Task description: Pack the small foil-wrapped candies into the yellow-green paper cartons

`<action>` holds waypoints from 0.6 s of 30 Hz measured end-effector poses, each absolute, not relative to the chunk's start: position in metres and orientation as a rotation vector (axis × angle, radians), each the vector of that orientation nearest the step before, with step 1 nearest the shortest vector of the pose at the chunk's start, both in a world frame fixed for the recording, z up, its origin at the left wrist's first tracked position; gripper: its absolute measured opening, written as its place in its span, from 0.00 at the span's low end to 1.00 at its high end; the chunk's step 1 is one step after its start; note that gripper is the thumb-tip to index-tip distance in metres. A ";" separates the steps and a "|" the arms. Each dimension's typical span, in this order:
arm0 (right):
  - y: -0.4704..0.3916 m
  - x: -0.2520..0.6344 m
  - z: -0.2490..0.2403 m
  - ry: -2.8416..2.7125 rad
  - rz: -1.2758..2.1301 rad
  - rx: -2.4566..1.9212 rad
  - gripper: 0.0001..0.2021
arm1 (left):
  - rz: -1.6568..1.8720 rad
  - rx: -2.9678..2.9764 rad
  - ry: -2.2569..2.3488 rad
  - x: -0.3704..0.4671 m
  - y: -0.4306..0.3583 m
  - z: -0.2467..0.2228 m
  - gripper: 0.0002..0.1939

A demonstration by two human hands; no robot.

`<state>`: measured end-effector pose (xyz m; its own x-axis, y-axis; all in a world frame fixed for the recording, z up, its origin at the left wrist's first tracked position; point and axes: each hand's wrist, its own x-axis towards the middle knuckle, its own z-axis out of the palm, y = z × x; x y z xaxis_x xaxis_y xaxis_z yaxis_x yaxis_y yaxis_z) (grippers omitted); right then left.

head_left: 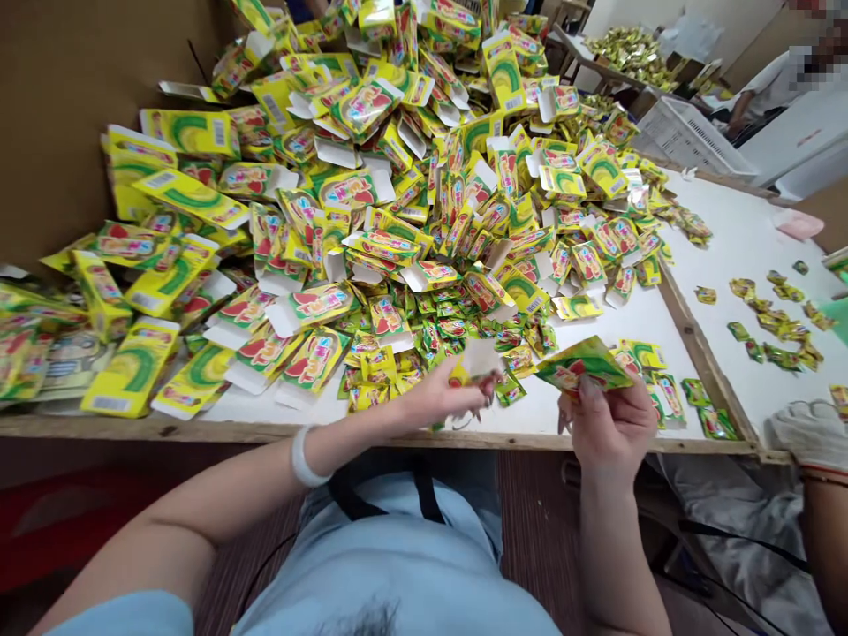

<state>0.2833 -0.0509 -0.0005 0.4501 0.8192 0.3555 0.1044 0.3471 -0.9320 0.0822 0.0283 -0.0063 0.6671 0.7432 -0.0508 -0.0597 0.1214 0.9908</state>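
My right hand (616, 420) is closed on a green and yellow printed packet (579, 364), thumb on its front, held above the table's front edge. A watermelon picture shows on it. My left hand (441, 393) reaches in from the left, its fingers curled and partly blurred around a small carton (475, 360) with a whitish flap. Small green wrapped sweets (443, 322) lie just beyond that hand. Several yellow wrapped pieces (377, 371) sit to its left. Behind them rises a big heap of printed cartons (371, 185), many with white flaps standing open.
A wooden strip (702, 353) divides the white table at right. Past it lie loose sweets (782, 322) and another person's gloved hand (808, 433). A brown cardboard wall (99, 62) stands at left. A white crate (689, 137) is at the back right.
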 end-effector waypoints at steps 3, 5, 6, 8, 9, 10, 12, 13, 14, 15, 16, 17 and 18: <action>-0.046 0.271 0.006 -1.220 0.661 -1.102 0.10 | 0.495 1.124 0.492 0.086 0.003 -0.004 0.18; -0.044 0.267 0.012 -1.465 0.670 -1.117 0.09 | 0.478 1.050 0.478 0.085 -0.003 -0.003 0.21; -0.044 0.267 0.017 -1.600 0.660 -1.130 0.08 | 0.469 1.036 0.482 0.083 -0.004 -0.002 0.22; -0.044 0.270 0.028 -1.853 0.654 -1.161 0.08 | 0.418 1.067 0.480 0.080 -0.005 -0.001 0.22; -0.046 0.272 0.034 -1.963 0.673 -1.180 0.09 | 0.387 1.104 0.476 0.078 -0.004 -0.001 0.21; -0.048 0.274 0.040 -2.059 0.705 -1.201 0.12 | 0.366 1.144 0.470 0.077 -0.004 -0.001 0.20; -0.053 0.276 0.052 -2.233 0.777 -1.266 0.15 | 0.335 1.220 0.456 0.077 -0.004 -0.002 0.17; -0.055 0.276 0.056 -2.315 0.797 -1.305 0.16 | 0.329 1.249 0.456 0.077 -0.005 -0.002 0.17; -0.057 0.275 0.059 -2.383 0.805 -1.338 0.17 | 0.322 1.273 0.457 0.078 -0.006 -0.003 0.18; -0.059 0.274 0.061 -2.427 0.808 -1.353 0.17 | 0.316 1.291 0.458 0.079 -0.007 -0.004 0.19; -0.060 0.273 0.062 -2.441 0.816 -1.342 0.16 | 0.316 1.300 0.464 0.080 -0.008 -0.006 0.21; -0.060 0.273 0.061 -2.424 0.843 -1.309 0.15 | 0.317 1.300 0.468 0.081 -0.010 -0.009 0.22; -0.061 0.274 0.058 -2.375 0.884 -1.267 0.14 | 0.316 1.292 0.467 0.081 -0.011 -0.012 0.22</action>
<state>0.2735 -0.0608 0.0583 -0.5619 0.8270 -0.0179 0.6376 0.4192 -0.6464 0.0812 -0.0109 -0.0116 0.8657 0.4762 -0.1543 0.0332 0.2529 0.9669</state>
